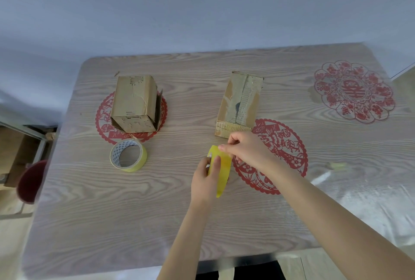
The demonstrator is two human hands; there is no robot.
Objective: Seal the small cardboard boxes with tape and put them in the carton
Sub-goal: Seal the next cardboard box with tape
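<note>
The left hand [205, 177] grips a yellow tape roll [223, 173]; the right hand [246, 150] pinches its loose end, near the right cardboard box [240, 102] on the tabletop [139, 223]. Next, probably: draw tape across its seam.

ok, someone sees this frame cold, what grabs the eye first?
Centre frame, the left hand grips a yellow tape roll on edge while the right hand pinches at its top rim. Behind stand two worn cardboard boxes, the left box and the right box, with a second tape roll lying flat near the left one. The wooden table also shows red paper-cut motifs.
</note>
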